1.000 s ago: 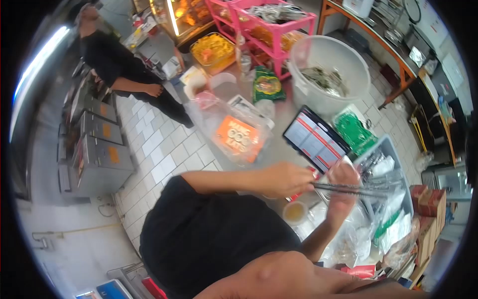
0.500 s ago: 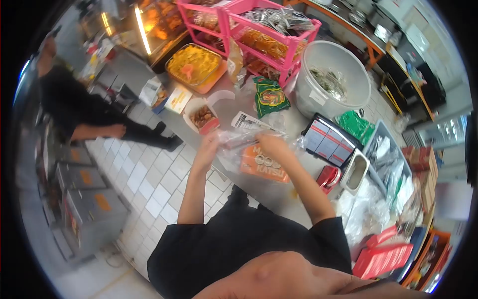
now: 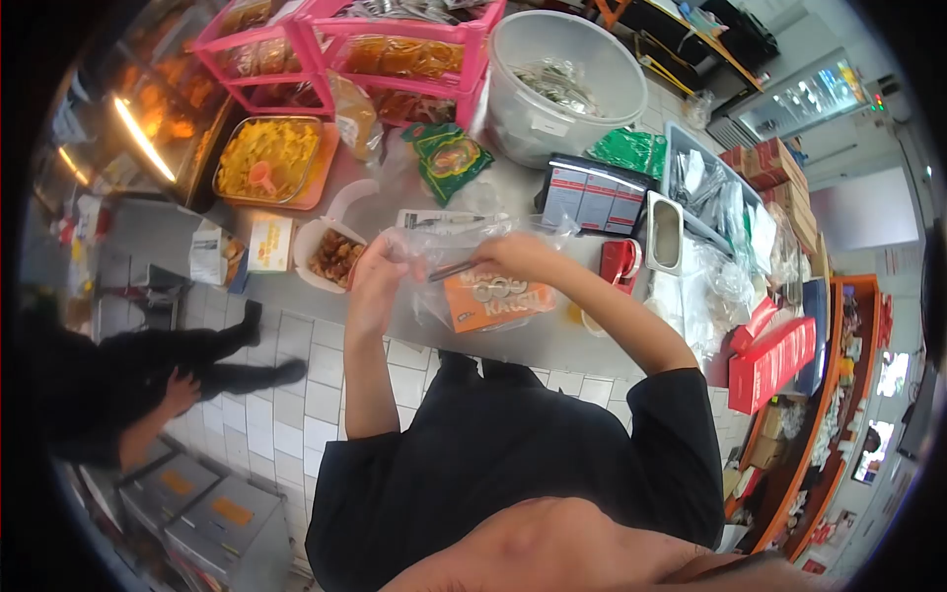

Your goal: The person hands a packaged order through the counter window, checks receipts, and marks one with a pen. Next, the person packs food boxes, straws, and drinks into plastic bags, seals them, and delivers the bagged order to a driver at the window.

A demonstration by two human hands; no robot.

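Observation:
A clear plastic bag (image 3: 426, 308) lies around an orange box (image 3: 500, 301) with white lettering ending in KATSU. My left hand (image 3: 383, 268) is closed on the bag's left edge, beside an open white food box (image 3: 329, 256) holding browned pieces. My right hand (image 3: 521, 259) is closed above the orange box, gripping a thin dark stick-like item (image 3: 452, 270) that points toward my left hand; its exact kind is unclear. Behind the bag lies a printed paper slip (image 3: 426, 219).
A tray of yellow food (image 3: 266, 158), pink racks (image 3: 395, 28), a green packet (image 3: 446, 165) and a large tub (image 3: 567, 89) stand behind. A tablet (image 3: 599, 194), red stapler-like item (image 3: 619, 264) and metal container (image 3: 665, 233) are rightward. Another person (image 3: 148, 370) is at left.
My view has turned, shifting the table's contents leftward. My left hand still grips the bag; the dark stick-like item now shows more plainly at my right fingers. The other person's arm sits lower in view.

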